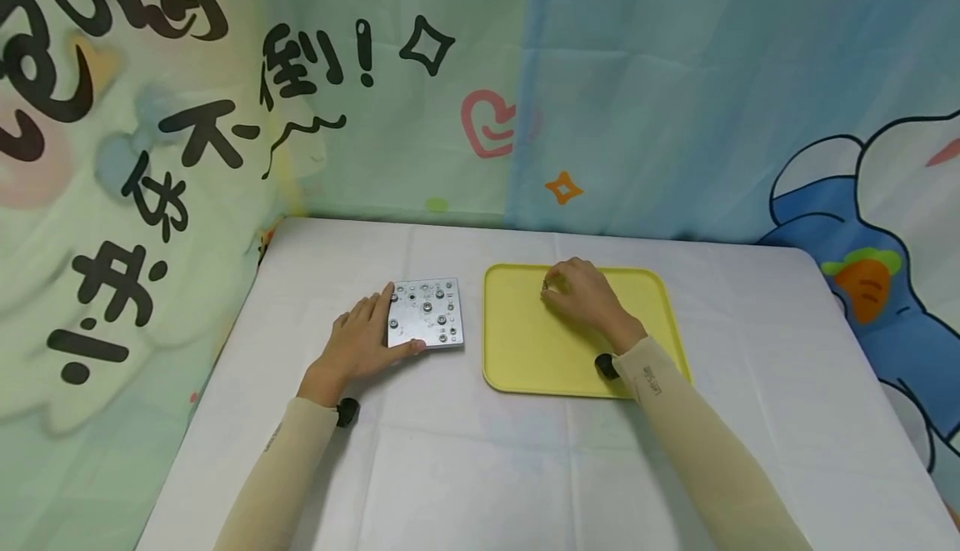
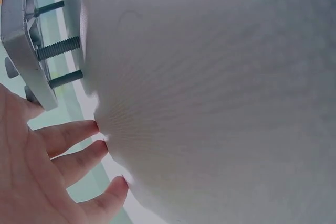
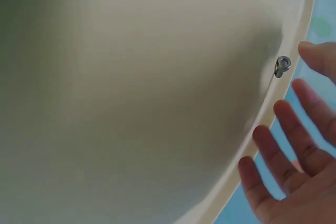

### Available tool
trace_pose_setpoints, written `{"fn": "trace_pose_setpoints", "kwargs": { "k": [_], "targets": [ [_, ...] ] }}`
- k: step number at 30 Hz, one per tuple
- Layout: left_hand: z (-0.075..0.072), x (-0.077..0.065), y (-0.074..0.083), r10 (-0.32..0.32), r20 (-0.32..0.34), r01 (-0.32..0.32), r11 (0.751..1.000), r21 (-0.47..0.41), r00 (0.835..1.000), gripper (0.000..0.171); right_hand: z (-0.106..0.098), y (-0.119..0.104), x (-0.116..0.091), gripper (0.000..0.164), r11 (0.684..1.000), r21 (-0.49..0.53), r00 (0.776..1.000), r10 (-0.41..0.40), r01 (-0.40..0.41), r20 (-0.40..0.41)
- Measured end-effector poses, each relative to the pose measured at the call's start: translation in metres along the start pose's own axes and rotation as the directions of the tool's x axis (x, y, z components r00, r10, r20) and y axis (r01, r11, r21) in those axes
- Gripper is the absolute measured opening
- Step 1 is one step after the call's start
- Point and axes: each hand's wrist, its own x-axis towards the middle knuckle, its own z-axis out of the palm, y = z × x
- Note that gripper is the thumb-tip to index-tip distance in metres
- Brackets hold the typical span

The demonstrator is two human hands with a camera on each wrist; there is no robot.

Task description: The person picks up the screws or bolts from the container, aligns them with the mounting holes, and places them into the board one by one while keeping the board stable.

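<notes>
A silver metal plate (image 1: 411, 330) with several screws through it stands on the white table, its screw shanks jutting from the underside in the left wrist view. My left hand (image 1: 362, 341) holds it at the left side, thumb along the near edge and index finger at the far left corner; the other fingertips (image 2: 100, 148) touch the tablecloth. Over the far part of a yellow tray (image 1: 517, 359), my right hand (image 1: 588, 297) reaches toward a small socket-head screw (image 3: 283, 64). The thumb (image 3: 317, 59) and fingers are spread apart beside that screw.
The white tablecloth (image 1: 465, 468) covers the table. Behind it hangs a printed curtain (image 1: 637, 101), which also runs along the left side. The tray's raised rim (image 3: 273, 103) passes under the right fingers.
</notes>
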Motion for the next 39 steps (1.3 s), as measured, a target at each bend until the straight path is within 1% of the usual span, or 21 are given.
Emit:
{"fn": "trace_pose_setpoints", "kwargs": {
  "k": [5, 10, 15, 18, 24, 30, 33, 39],
  "targets": [
    [0.001, 0.001, -0.001, 0.004, -0.005, -0.004, 1.0, -0.004, 1.0, 0.115, 0.001, 0.0, -0.001, 0.036, 0.995, -0.059, 0.997, 0.081, -0.081, 0.004],
    [0.001, 0.002, -0.001, 0.005, -0.008, -0.005, 1.0, -0.008, 1.0, 0.115, 0.003, -0.006, 0.002, 0.039, 0.985, -0.126, 0.993, 0.118, -0.116, 0.003],
    [0.002, 0.002, -0.001, 0.006, -0.005, -0.006, 1.0, -0.01, 1.0, 0.115, 0.006, -0.01, 0.003, 0.031, 0.972, -0.181, 0.988, 0.154, -0.152, -0.002],
    [0.002, 0.002, -0.001, 0.005, -0.005, -0.005, 1.0, -0.009, 1.0, 0.114, 0.005, -0.012, 0.003, 0.027, 0.968, -0.189, 0.985, 0.17, -0.168, -0.005],
    [0.001, 0.001, -0.002, 0.004, -0.003, -0.004, 1.0, -0.005, 1.0, 0.114, 0.006, -0.014, 0.004, 0.026, 0.967, -0.186, 0.985, 0.174, -0.172, -0.01],
    [0.0, 0.001, -0.002, 0.003, 0.005, -0.003, 1.0, -0.007, 1.0, 0.115, 0.005, -0.013, 0.004, 0.024, 0.969, -0.191, 0.987, 0.157, -0.157, -0.018],
    [0.0, 0.001, -0.002, 0.003, 0.005, -0.003, 1.0, -0.007, 1.0, 0.115, 0.005, -0.013, 0.003, 0.023, 0.974, -0.175, 0.989, 0.145, -0.147, -0.023],
    [0.001, 0.002, -0.002, 0.001, 0.006, -0.001, 1.0, -0.002, 1.0, 0.116, 0.006, -0.013, 0.003, 0.022, 0.989, -0.108, 0.994, 0.097, -0.102, -0.055]
  ]
}}
